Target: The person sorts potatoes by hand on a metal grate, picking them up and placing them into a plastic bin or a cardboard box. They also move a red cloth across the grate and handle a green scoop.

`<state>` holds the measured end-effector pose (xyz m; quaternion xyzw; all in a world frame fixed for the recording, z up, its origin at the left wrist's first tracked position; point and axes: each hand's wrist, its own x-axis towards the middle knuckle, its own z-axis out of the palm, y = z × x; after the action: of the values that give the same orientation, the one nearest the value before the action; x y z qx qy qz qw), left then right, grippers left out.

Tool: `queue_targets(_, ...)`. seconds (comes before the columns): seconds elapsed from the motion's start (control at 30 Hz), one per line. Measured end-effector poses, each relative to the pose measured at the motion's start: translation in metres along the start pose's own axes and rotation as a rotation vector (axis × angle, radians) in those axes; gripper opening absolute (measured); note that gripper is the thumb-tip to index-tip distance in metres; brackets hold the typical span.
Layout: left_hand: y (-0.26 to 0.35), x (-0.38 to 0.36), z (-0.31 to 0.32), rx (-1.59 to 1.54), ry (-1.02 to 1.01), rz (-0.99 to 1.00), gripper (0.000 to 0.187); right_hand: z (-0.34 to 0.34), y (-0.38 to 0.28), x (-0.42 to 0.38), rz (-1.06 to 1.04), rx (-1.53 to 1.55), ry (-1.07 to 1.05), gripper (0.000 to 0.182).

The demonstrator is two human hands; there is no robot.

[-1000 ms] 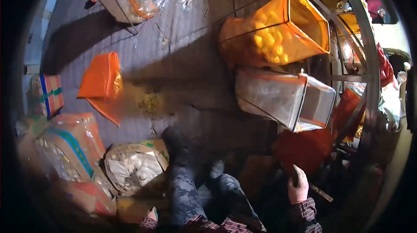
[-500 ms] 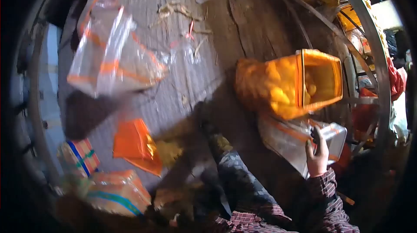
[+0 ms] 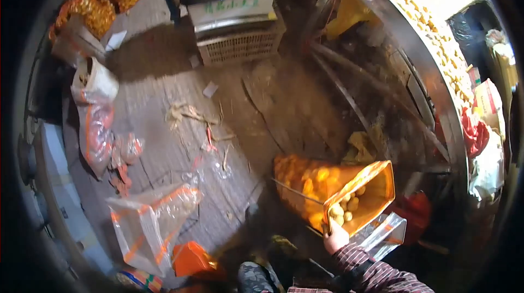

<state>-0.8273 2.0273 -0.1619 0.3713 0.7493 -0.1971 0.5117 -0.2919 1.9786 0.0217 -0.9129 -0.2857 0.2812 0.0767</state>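
Right hand (image 3: pixel 335 237) clenched on lower rim of orange mesh bag (image 3: pixel 316 186), mouth held open on wire frame, round yellow fruit (image 3: pixel 349 204) inside. Clear bag (image 3: pixel 388 233) at 4 o'clock. Left hand out of view.

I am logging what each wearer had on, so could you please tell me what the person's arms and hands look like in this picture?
Only the right hand shows: bare, no glove, ring or watch visible. Its arm wears a long plaid sleeve in dark red with pale and dark crossing lines, reaching the wrist. The left hand and arm are out of view.
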Motion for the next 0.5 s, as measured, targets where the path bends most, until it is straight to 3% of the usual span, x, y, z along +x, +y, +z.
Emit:
queue_targets(0.13, 0.028, -0.027, -0.019, 0.175, -0.004, 0.149, 0.037, -0.007, 0.004, -0.002, -0.001, -0.009, -0.105, 0.041)
queue_targets(0.2, 0.02, -0.03, -0.028, 0.402, -0.001, 0.379, 0.037, -0.004, 0.005, 0.0, 0.039, 0.026, -0.161, 0.045)
queue_targets(0.27, 0.023, -0.025, -0.036, 0.602, 0.055, 0.609, 0.037, -0.013, -0.007, 0.0, 0.079, 0.091, -0.141, 0.032)
queue_targets(0.3, 0.079, -0.036, -0.043, 0.275, -0.004, 0.2, 0.034, -0.018, -0.013, -0.002, 0.102, 0.088, -0.138, 0.03)
queue_targets(0.33, 0.138, -0.048, -0.056, 0.083, -0.123, 0.141, 0.034, -0.019, -0.014, -0.002, 0.119, 0.101, -0.156, 0.03)
queue_targets(0.4, 0.231, -0.048, -0.07, 0.166, -0.138, 0.107, 0.035, -0.015, -0.012, -0.005, 0.167, 0.122, -0.175, 0.03)
queue_targets(0.43, 0.234, -0.016, -0.074, 0.236, -0.167, 0.178, 0.035, -0.011, -0.009, -0.005, 0.235, 0.075, -0.251, 0.038)
queue_targets(0.5, 0.261, 0.05, -0.081, 0.488, -0.213, 0.376, 0.036, -0.012, -0.013, -0.001, 0.29, 0.048, -0.278, 0.031)
